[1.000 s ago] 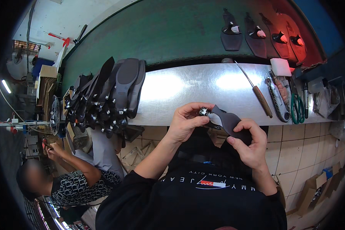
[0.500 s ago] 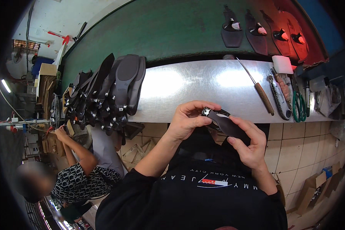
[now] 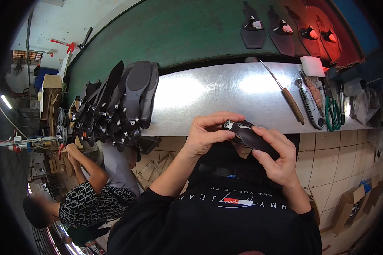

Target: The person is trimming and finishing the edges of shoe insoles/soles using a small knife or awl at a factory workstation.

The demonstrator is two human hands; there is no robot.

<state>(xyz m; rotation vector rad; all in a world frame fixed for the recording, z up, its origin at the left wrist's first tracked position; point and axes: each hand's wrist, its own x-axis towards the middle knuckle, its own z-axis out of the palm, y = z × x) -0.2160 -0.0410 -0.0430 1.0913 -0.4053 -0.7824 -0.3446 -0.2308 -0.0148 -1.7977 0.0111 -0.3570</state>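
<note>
In front of my body, just past the near edge of the metal worktop (image 3: 191,114), I hold a black sandal (image 3: 252,139) between both hands. My left hand (image 3: 203,135) pinches the end where a small shiny metal piece shows, thumb below and fingers above. My right hand (image 3: 280,158) is closed round the dark, flat sole part, fingers on top and thumb underneath. A pale patch shows near the strap; the underside is hidden. To the left lies a heap of similar black sandals (image 3: 138,80), their metal pieces clustered at the near end.
On the worktop's right lie a wooden-handled awl (image 3: 292,105), a utility knife (image 3: 310,106), green-handled scissors (image 3: 334,114) and a white block (image 3: 312,66). Several sandals (image 3: 253,36) rest on the green belt (image 3: 178,38), some under red light. A co-worker (image 3: 93,199) is at left.
The view has shifted slightly. My hands keep the same grip on the sandal, which has turned very little. At left, the co-worker's head and hands have moved slightly.
</note>
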